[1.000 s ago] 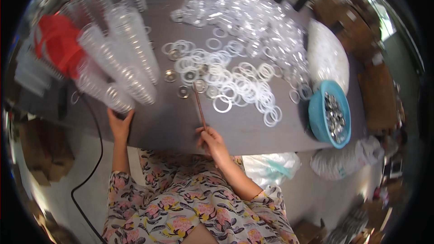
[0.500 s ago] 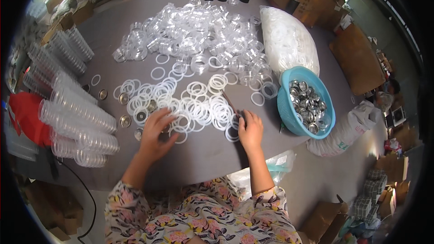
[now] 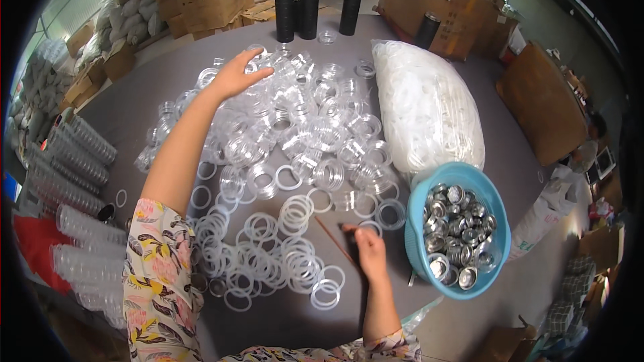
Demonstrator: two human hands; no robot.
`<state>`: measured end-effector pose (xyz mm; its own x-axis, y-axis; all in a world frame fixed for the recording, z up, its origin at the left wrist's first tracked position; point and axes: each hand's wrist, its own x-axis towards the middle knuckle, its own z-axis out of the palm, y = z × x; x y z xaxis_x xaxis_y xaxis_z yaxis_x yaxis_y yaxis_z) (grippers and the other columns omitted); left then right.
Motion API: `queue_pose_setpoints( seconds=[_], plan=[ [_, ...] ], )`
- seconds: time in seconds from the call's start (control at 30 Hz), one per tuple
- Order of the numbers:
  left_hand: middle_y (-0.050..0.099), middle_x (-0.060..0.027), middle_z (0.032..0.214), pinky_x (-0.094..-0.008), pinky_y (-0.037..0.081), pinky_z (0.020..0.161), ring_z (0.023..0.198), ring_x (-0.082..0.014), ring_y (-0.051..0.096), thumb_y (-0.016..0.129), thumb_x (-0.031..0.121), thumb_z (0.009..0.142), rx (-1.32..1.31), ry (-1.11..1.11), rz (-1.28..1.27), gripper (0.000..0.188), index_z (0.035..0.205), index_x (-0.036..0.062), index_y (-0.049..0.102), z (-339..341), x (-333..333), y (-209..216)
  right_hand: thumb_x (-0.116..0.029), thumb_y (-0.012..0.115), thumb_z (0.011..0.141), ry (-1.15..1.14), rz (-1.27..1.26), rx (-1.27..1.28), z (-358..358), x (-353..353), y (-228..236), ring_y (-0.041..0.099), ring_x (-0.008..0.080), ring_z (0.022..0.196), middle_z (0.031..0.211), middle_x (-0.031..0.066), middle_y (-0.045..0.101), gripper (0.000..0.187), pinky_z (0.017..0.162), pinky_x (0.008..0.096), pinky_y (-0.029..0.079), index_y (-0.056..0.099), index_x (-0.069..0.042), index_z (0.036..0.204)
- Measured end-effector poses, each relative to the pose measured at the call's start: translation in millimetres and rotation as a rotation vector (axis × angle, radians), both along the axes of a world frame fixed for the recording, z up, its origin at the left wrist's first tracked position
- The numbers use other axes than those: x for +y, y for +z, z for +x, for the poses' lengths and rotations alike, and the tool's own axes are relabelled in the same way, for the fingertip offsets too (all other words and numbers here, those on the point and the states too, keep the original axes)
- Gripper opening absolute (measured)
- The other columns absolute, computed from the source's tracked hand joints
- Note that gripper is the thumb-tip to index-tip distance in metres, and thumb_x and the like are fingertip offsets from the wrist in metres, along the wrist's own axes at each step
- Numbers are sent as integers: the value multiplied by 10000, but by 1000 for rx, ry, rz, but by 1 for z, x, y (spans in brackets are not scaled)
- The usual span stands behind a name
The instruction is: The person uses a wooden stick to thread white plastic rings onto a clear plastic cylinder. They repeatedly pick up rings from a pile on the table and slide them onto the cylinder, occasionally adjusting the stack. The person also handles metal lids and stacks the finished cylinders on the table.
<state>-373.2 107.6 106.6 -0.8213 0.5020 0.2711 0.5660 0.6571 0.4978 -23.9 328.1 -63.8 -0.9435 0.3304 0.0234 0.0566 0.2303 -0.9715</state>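
Observation:
My left hand (image 3: 243,75) is stretched far over a heap of clear plastic threaded rings (image 3: 282,121), thumb and fingers apart, fingertips at the heap's far left part. It grips nothing that I can see. At the front right of the heap my right hand (image 3: 369,251) hovers low over the table, fingers curled inward; what they hold, if anything, is hidden. Beside it a thin brown stick (image 3: 334,237) slants across the table, its near end against the hand. Loose white flat rings (image 3: 261,228) lie scattered between my arms.
A blue basket (image 3: 410,228) of small silvery metal lids (image 3: 463,234) stands at right, with a stuffed clear bag (image 3: 429,107) behind it. Black cylinders (image 3: 310,3) rise at the far edge. Stacked clear cups (image 3: 84,261) line the left. Cardboard boxes (image 3: 215,0) stand beyond.
My left hand has moved from the white rings forward to the heap of clear threaded rings. My right hand stays beside the stick. The view has tilted toward the table's far side.

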Motion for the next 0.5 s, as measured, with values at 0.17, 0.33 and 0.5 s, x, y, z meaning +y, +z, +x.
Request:
queue_pose_setpoints(
  seconds=[0.17,0.33,0.5],
  plan=[
    [283,-168,1417,-391,218,1071,1327,-288,236,630,632,632,-465,70,-369,979,1356,43,333,-60,23,-8,-112,517,840,10,252,133,-3,-8,7,574,241,886,892,113,651,187,825,332,416,656,-7,908],
    [91,-165,1471,-556,196,1035,1350,-337,121,662,648,563,-718,53,-406,1096,1415,142,196,-64,19,-22,-114,533,834,-21,295,106,-7,-11,10,578,255,898,876,115,650,172,836,341,410,659,-14,895],
    [164,-205,1442,-459,246,1043,1319,-351,219,691,616,581,-620,41,-536,1055,1404,134,239,-28,6,-29,-102,571,805,-54,305,128,-7,-13,6,580,257,880,847,101,647,135,812,346,407,662,-40,882]
  ],
)
